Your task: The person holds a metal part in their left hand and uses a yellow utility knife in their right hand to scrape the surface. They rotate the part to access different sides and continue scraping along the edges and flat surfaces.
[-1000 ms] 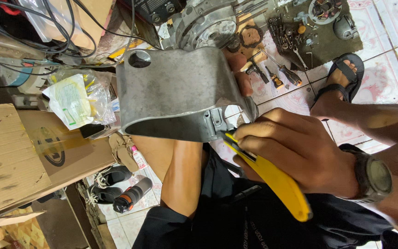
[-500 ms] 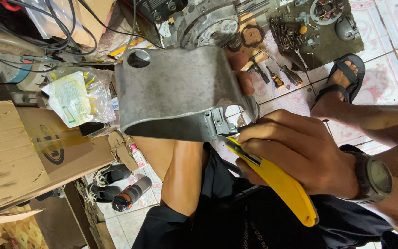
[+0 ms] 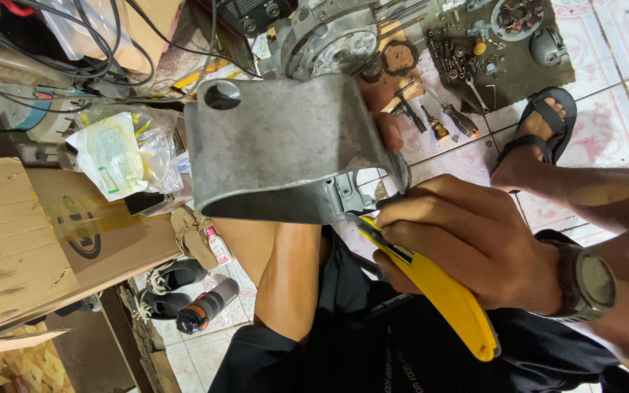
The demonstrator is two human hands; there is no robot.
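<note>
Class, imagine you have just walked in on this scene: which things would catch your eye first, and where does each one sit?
First comes the large grey metal casting at centre, gripped at its far edge by the left hand. Next, the yellow utility knife in the right hand, its tip against the casting's lower right edge. Beyond, at top right, a dark mat strewn with small tools and parts lies on the tiled floor.

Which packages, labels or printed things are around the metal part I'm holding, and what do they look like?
Clear plastic bag: left of the grey metal part, crumpled, with a white and green paper inside.
Cardboard box: lower left, brown, with a round black printed mark.
Small bottle: below the part, white with a pink label.
Dark canister: on the floor tiles, lying down, black with an orange cap.
</note>
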